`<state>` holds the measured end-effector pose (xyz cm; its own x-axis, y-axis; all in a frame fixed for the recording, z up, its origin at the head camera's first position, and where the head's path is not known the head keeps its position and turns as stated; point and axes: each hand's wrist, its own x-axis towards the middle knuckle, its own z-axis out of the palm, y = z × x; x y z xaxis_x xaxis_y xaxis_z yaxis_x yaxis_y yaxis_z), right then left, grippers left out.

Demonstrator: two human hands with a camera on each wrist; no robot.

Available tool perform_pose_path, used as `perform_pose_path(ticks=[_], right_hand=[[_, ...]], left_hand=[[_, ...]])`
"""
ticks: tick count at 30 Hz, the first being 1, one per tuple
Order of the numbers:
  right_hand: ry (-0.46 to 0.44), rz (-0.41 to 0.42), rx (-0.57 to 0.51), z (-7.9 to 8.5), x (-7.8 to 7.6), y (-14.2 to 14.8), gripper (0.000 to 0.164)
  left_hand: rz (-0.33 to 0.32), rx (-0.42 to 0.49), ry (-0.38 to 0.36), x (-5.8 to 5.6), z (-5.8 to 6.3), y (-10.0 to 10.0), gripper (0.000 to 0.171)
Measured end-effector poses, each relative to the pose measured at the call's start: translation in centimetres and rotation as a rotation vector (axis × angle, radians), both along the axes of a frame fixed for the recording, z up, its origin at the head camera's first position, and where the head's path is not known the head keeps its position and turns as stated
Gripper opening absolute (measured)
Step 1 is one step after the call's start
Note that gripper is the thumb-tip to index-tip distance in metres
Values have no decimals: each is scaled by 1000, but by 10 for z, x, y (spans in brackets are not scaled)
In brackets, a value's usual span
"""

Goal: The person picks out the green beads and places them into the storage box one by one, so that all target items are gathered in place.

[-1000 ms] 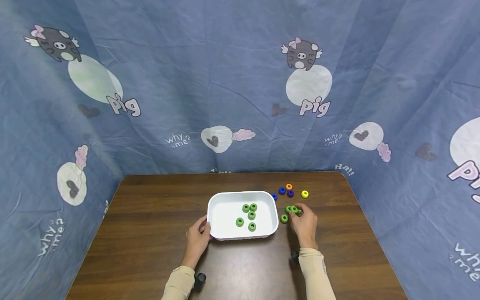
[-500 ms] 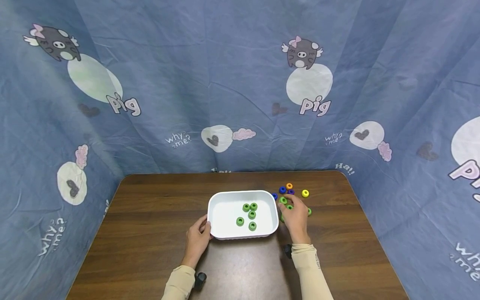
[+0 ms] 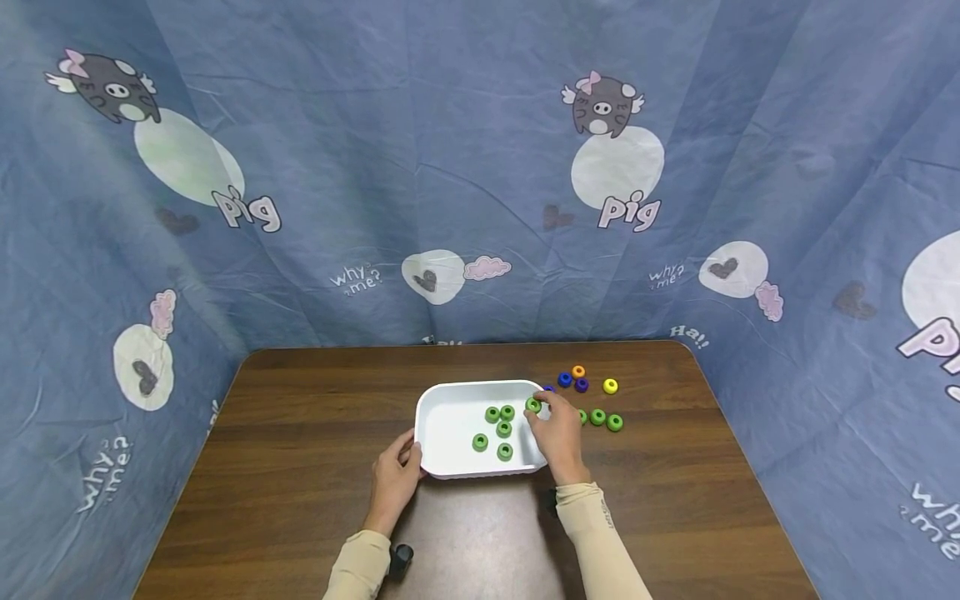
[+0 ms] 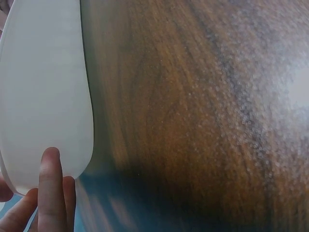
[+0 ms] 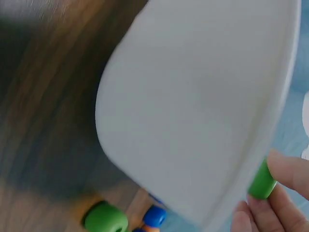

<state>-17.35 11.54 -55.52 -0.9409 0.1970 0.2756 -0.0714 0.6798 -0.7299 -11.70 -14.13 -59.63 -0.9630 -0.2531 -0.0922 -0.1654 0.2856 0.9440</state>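
Observation:
A white rectangular tray sits mid-table with several green beads in it. My left hand holds the tray's left end; in the left wrist view, one finger lies along the outer wall. Above the inside of the tray's right end, my right hand pinches one green bead between thumb and fingers. The right wrist view shows this green bead just past the tray's rim, partly hidden by it. More green beads lie on the table right of that hand.
Behind the right hand lie blue beads, an orange bead, a dark purple bead and a yellow bead. The brown wooden table ends at a blue printed curtain.
My right hand has lifted a green bead from the group on the table and carried it left over the tray. The left hand and the tray have stayed in place.

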Motion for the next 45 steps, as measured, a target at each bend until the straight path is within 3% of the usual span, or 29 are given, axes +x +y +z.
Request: perform_pose_path(ticks=[11, 29, 45], right_hand=[[-18, 22, 48, -14, 0, -14, 25], [-197, 12, 144, -19, -1, -27, 25], [-203, 64, 182, -24, -4, -30, 22]], left_hand=[[4, -11, -6, -1, 0, 1, 38], [0, -9, -7, -1, 1, -1, 38], [-3, -31, -4, 2, 4, 0, 38]])
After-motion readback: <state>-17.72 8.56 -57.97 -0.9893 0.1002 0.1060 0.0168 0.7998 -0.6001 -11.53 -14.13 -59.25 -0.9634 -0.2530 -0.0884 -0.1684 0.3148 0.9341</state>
